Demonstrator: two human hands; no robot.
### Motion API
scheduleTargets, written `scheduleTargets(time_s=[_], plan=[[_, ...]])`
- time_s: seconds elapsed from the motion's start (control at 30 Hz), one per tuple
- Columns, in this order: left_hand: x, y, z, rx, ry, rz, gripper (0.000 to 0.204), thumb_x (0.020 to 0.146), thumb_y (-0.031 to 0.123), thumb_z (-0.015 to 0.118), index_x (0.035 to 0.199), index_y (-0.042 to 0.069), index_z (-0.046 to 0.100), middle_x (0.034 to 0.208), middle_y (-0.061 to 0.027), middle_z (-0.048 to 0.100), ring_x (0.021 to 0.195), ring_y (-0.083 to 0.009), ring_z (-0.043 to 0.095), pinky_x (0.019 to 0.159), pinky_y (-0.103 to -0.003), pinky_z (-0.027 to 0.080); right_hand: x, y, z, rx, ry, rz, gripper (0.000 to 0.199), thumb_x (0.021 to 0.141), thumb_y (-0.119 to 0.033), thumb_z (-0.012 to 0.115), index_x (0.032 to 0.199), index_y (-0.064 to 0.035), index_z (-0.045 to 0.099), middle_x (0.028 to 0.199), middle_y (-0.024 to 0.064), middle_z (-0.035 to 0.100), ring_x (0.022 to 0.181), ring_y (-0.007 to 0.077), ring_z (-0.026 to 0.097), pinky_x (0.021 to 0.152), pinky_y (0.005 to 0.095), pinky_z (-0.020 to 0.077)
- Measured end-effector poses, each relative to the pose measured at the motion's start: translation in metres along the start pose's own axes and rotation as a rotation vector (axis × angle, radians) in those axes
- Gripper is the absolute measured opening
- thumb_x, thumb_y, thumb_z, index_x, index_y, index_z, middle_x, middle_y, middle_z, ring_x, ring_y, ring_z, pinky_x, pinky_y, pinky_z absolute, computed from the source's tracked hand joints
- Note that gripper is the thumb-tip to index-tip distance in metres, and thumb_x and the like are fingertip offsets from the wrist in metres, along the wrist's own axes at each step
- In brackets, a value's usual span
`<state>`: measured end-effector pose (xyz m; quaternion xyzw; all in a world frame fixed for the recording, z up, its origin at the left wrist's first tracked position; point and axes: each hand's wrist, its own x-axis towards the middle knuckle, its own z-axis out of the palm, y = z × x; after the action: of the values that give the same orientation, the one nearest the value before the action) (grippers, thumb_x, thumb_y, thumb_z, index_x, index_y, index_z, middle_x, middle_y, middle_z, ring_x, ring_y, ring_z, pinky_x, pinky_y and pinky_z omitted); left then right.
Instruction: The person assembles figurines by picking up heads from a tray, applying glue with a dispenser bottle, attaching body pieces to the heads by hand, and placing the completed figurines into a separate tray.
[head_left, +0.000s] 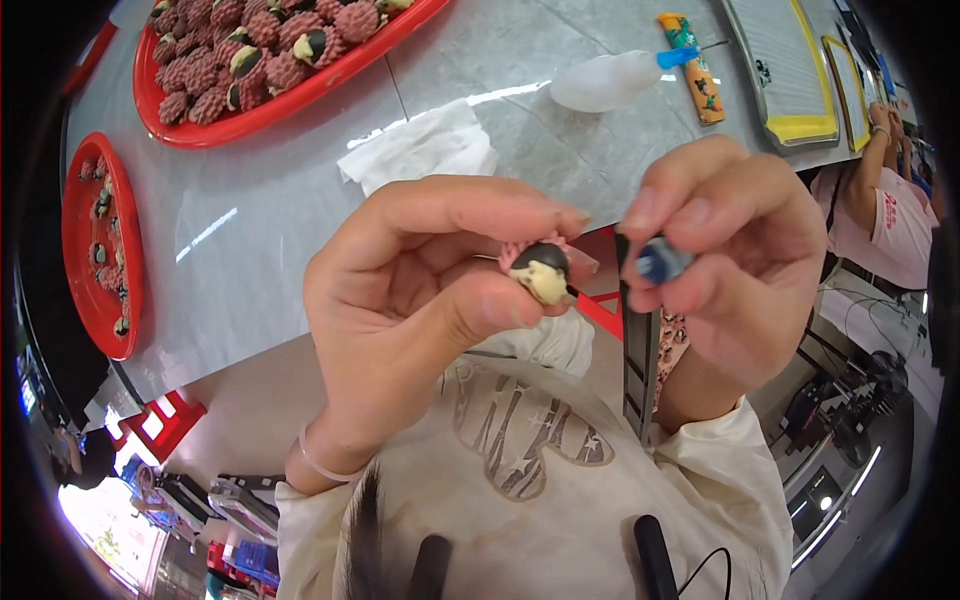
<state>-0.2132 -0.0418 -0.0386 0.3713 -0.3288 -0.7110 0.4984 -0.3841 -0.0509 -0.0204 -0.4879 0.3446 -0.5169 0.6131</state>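
Observation:
My left hand [385,275] is closed, pinching a small figurine piece [541,272] between thumb and fingers. It has a cream face, black hair and a ridged pink part behind. My right hand [745,250] is also closed, its fingertips holding a tiny dark blue and pale blue piece [662,262] whose exact kind I cannot make out. Both hands are raised in front of my chest near the table's edge. The two pieces are apart, with a gap between my fingertips.
A large red tray [190,137] of similar pink figurine pieces stands at the far left; a smaller red tray [75,255] sits below it. A white cloth [425,146], a white squeeze bottle [605,82] and an orange tube [708,98] lie on the table. Another person [890,225] is at right.

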Motion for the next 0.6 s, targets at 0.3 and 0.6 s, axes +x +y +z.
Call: scheduleTargets(time_s=[0.3, 0.6], plan=[[-0.002, -0.005, -0.008, 0.028, -0.090, 0.077, 0.036, 0.067, 0.026, 0.068, 0.086, 0.001, 0.051, 0.082, -0.0099, 0.053, 0.071, -0.0122, 0.051, 0.060, -0.020, 0.041, -0.001, 0.004, 0.014, -0.509, -0.082, -0.328, 0.021, 0.063, 0.011, 0.061, 0.079, 0.0037, 0.051, 0.079, 0.0203, 0.053, 0.066, 0.0198, 0.058, 0.053, 0.0209, 0.0494], [-0.001, -0.004, -0.011, 0.240, -0.053, 0.263, 0.028, 0.067, 0.021, 0.067, 0.080, 0.000, 0.054, 0.076, -0.0106, 0.054, 0.066, -0.0139, 0.052, 0.062, -0.022, 0.041, 0.001, 0.006, 0.024, -0.641, -0.051, -0.441, 0.024, 0.061, 0.017, 0.058, 0.080, 0.0028, 0.052, 0.079, 0.0185, 0.054, 0.064, 0.0195, 0.059, 0.050, 0.0197, 0.0492]])
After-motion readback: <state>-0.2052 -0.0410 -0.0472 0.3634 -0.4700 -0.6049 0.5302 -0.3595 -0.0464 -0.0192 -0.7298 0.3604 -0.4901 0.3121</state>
